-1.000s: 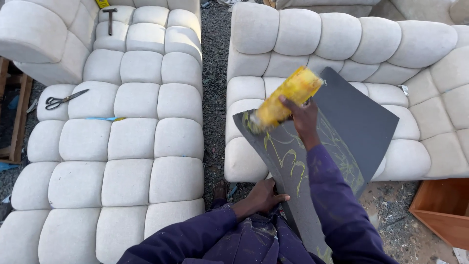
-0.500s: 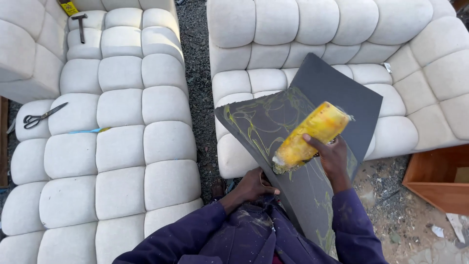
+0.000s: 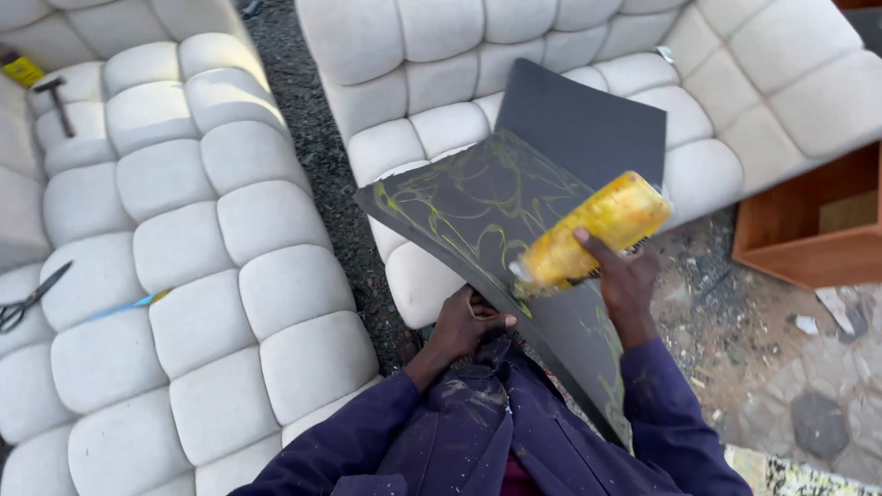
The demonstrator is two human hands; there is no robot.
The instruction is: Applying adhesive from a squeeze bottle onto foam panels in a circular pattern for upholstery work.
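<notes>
So, status, placed off the dark sheet:
right hand [image 3: 627,280]: wrapped around yellow glue bottle [image 3: 593,231], nozzle down on the sheet's near middle.
left hand [image 3: 467,321]: fingers curled on the sheet's near edge, steadying it.
dark sheet [image 3: 514,197]: propped on right tufted sofa [image 3: 514,55], lower end at the lap.
progress: yellow glue squiggles [image 3: 459,197] cover middle and near strip; far corner bare, looks partway.
left of sheet: second sofa [image 3: 175,266], scissors [image 3: 28,298], hammer [image 3: 53,96].
right of sheet: wooden box [image 3: 808,239].
</notes>
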